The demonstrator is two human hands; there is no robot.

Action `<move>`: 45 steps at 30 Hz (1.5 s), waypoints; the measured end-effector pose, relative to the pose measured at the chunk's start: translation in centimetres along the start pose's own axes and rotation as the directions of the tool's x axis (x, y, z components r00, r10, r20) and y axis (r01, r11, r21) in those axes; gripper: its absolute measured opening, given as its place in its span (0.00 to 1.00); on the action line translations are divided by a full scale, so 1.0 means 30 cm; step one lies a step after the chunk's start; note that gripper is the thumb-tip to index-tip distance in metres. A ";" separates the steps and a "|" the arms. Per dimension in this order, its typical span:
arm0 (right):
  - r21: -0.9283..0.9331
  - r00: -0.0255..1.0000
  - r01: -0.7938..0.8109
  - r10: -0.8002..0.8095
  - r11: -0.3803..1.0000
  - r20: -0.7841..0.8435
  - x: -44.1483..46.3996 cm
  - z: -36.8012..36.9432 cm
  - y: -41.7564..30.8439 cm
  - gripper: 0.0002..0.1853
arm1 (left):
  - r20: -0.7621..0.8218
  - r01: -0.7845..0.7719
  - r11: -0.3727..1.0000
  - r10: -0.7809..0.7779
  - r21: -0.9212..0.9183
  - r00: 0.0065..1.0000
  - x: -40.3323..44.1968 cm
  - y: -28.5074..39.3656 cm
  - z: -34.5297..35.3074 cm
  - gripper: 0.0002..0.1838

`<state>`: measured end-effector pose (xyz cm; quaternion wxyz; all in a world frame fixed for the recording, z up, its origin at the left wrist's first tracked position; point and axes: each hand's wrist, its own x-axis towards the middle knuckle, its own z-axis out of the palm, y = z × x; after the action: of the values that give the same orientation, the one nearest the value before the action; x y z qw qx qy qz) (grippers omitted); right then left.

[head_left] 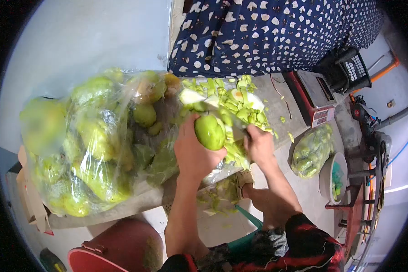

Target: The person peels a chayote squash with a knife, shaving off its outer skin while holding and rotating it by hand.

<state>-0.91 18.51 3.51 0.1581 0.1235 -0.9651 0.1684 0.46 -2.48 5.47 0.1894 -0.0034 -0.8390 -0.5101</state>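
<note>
My left hand [195,149] is wrapped round a green fruit [211,132] that looks like a mango, held above the work surface. Just right of it, my right hand [259,144] is closed on a dark-handled peeling blade [246,135]; motion blurs the blade, so its exact kind does not show. Green peelings [242,109] are heaped beyond both hands, some hanging down below the fruit. A pale peeled piece [191,96] lies among them. To the left sits a large clear plastic bag [95,140] packed with green fruit.
A red weighing scale [310,97] stands at the back right, near a black crate [351,70]. On the floor are a filled plastic bag [313,152], a white bucket [327,179] and a red bin [118,247]. A dark patterned curtain [267,36] hangs behind.
</note>
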 end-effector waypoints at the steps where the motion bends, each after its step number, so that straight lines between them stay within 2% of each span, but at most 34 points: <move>1: -0.020 0.999 -0.011 0.010 1.000 -0.037 0.003 -0.010 0.023 0.09 | -0.009 -0.004 1.000 0.004 0.002 1.000 0.007 0.003 -0.007 0.42; 4: -0.030 0.996 -0.055 0.052 0.998 -0.073 0.018 -0.036 0.047 0.09 | 0.007 -0.014 0.998 0.014 -0.065 1.000 0.007 0.014 -0.007 0.43; 7: -0.006 0.991 -0.096 0.095 0.995 -0.095 0.017 -0.054 0.027 0.09 | 0.022 0.077 0.991 -0.075 -0.106 0.997 0.012 0.008 0.000 0.41; 9: 0.001 0.991 -0.092 0.091 0.996 -0.102 0.008 -0.077 -0.013 0.10 | 0.141 0.158 0.973 -0.135 -0.169 0.981 0.016 0.000 -0.002 0.40; 10: 0.000 0.995 0.069 -0.069 0.998 -0.075 -0.001 -0.101 -0.043 0.12 | 0.136 0.158 0.973 -0.136 -0.170 0.981 0.017 -0.004 0.004 0.40; 11: 0.003 0.974 0.224 -0.223 0.975 -0.048 -0.014 -0.118 -0.070 0.13 | 0.091 0.081 0.989 -0.070 -0.128 0.993 0.015 -0.010 0.012 0.41; 12: -0.003 0.949 0.312 -0.312 0.950 -0.051 -0.026 -0.121 -0.092 0.16 | 0.054 0.005 0.997 -0.001 -0.078 0.999 0.010 -0.018 0.021 0.41; 14: 0.015 0.920 0.387 -0.385 0.922 -0.068 -0.035 -0.127 -0.136 0.17 | 0.025 -0.026 0.993 0.029 -0.116 0.999 0.000 -0.028 0.032 0.42; 16: 0.025 0.928 0.373 -0.372 0.928 -0.037 -0.010 -0.129 -0.138 0.15 | 0.037 -0.050 0.997 0.053 -0.064 0.998 -0.002 -0.022 0.027 0.42; 18: -0.024 0.997 0.071 -0.071 0.997 -0.008 0.010 -0.063 -0.068 0.13 | 0.077 -0.055 0.998 0.055 -0.007 0.995 0.000 -0.005 0.023 0.42; 19: -0.078 1.000 0.011 -0.011 0.997 -0.005 0.013 -0.056 -0.040 0.11 | 0.082 -0.045 0.999 0.047 -0.018 0.996 0.000 -0.001 0.018 0.42; 21: -0.040 1.000 0.004 -0.005 0.999 -0.024 0.020 -0.060 -0.020 0.11 | 0.074 -0.029 0.999 0.032 -0.032 0.997 0.006 -0.004 0.015 0.42; 23: -0.008 0.999 -0.039 0.039 0.999 -0.027 0.013 -0.066 -0.020 0.10 | 0.097 0.085 0.988 -0.073 -0.128 0.993 0.001 -0.019 0.023 0.42; 24: -0.007 0.999 -0.041 0.041 0.999 -0.028 0.014 -0.066 -0.023 0.10 | 0.098 0.084 0.988 -0.072 -0.127 0.993 0.003 -0.023 0.025 0.42; 26: 0.018 0.998 -0.049 0.049 0.999 -0.038 0.016 -0.064 -0.028 0.10 | 0.216 0.282 0.936 -0.237 -0.209 0.947 0.007 -0.031 0.026 0.42; 27: 0.019 0.998 -0.047 0.048 0.999 -0.037 0.014 -0.058 -0.023 0.10 | 0.214 0.283 0.936 -0.239 -0.208 0.947 0.007 -0.031 0.027 0.42; 28: 0.056 0.998 -0.058 0.060 0.997 -0.037 0.010 -0.048 -0.010 0.09 | 0.228 0.321 0.797 -0.234 -0.512 0.945 0.006 -0.029 0.030 0.39; 29: 0.094 0.997 -0.068 0.072 0.993 -0.036 0.007 -0.042 -0.002 0.09 | 0.238 0.327 0.567 -0.226 -0.757 0.944 0.004 -0.027 0.032 0.36; 30: 0.099 0.997 -0.068 0.071 0.993 -0.032 0.008 -0.048 -0.001 0.09 | 0.237 0.328 0.570 -0.231 -0.754 0.944 0.006 -0.018 0.037 0.36; 31: 0.107 0.994 -0.090 0.096 0.990 -0.049 0.006 -0.056 -0.008 0.08 | 0.285 0.333 0.177 -0.252 -0.926 0.925 0.012 -0.007 0.042 0.33; 32: 0.115 0.991 -0.105 0.113 0.988 -0.070 0.014 -0.061 -0.019 0.08 | 0.328 0.267 -0.250 -0.248 -0.931 0.911 0.019 -0.002 0.037 0.30; 33: 0.143 0.988 -0.119 0.131 0.983 -0.081 0.017 -0.064 -0.028 0.07 | 0.579 0.482 -0.404 -0.162 -0.778 0.799 0.012 -0.029 0.020 0.29; 37: 0.144 0.988 -0.135 0.145 0.980 -0.060 0.004 -0.059 -0.034 0.07 | 0.624 0.488 -0.456 -0.215 -0.744 0.751 0.002 -0.059 0.061 0.33; 39: 0.176 0.989 -0.048 0.072 0.983 -0.130 -0.001 -0.056 -0.038 0.08 | 0.572 0.441 -0.464 -0.188 -0.768 0.799 -0.003 -0.046 0.058 0.33; 43: 0.208 0.983 -0.017 0.055 0.978 -0.178 -0.008 -0.045 -0.047 0.07 | 0.532 0.412 -0.391 -0.280 -0.823 0.799 0.010 -0.033 0.051 0.30; 45: 0.248 0.970 0.046 0.015 0.968 -0.242 -0.020 -0.027 -0.051 0.07 | 0.626 0.432 -0.506 -0.315 -0.747 0.713 0.012 -0.031 0.045 0.27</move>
<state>0.30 17.51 4.47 0.2589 0.1287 -0.9084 0.3020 -0.48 -1.83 4.23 -0.1325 0.1474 -0.0255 -0.9798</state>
